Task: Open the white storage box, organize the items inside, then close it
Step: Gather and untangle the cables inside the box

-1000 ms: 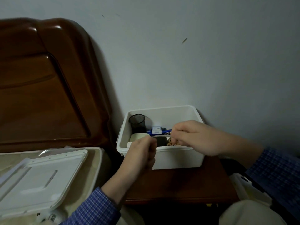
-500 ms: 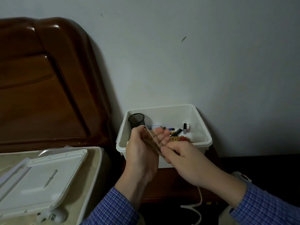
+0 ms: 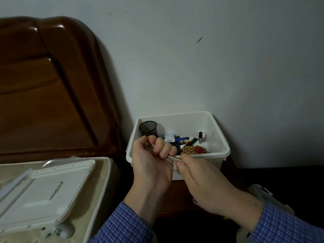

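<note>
The white storage box stands open on a dark wooden nightstand against the wall. Inside it I see a black mesh cup, a small white and blue box, pens, a small bottle and a beaded mat. In front of the box my left hand grips a bundle of thin pale sticks. My right hand pinches the lower end of the same bundle. The box's white lid lies on the bed at the left.
A brown wooden headboard rises at the left behind the bed. The bare wall stands right behind the box. A white object lies low at the right beside the nightstand.
Both hands drew back from inside the box to its front, bringing out the bundle of sticks. Items at the right of the box are now uncovered.
</note>
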A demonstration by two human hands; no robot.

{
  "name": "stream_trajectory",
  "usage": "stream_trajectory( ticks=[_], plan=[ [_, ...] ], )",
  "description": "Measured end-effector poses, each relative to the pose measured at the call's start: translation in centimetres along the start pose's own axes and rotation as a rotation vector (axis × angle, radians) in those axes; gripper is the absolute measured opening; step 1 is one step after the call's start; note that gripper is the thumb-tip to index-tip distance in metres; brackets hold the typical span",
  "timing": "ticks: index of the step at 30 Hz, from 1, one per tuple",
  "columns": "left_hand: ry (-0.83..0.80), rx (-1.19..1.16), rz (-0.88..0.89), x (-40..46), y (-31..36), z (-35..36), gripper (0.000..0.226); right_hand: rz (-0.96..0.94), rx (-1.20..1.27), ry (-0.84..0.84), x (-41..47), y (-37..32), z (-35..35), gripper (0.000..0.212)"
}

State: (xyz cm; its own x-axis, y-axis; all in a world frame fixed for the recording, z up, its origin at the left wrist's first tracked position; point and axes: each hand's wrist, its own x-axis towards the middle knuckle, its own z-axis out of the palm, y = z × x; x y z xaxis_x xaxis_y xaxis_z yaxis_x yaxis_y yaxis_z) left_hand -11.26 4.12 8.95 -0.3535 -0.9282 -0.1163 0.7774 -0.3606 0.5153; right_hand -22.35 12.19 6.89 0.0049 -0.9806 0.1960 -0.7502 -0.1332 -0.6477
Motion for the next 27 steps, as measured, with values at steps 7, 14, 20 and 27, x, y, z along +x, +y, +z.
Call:
stream_trajectory(
  ticks=[7,14,20,27],
  plan=[
    [0.037,-0.066,-0.033,0.0,1.1,0.4,0.033,-0.115,-0.187,0.023,-0.1,-1.5,-1.2,0.042],
    [0.071,-0.073,-0.098,-0.2,1.8,-0.3,0.041,-0.16,-0.461,0.018,0.8,-1.5,-1.7,0.021],
    [0.121,0.035,-0.066,-0.5,2.8,-1.2,0.031,-0.18,-0.48,-0.088,2.3,-1.0,-2.6,0.024],
    [-0.45,1.481,0.29,-2.4,5.1,-0.6,0.042,-0.374,-0.618,-0.319,3.5,-0.1,-4.2,0.022]
  ],
)
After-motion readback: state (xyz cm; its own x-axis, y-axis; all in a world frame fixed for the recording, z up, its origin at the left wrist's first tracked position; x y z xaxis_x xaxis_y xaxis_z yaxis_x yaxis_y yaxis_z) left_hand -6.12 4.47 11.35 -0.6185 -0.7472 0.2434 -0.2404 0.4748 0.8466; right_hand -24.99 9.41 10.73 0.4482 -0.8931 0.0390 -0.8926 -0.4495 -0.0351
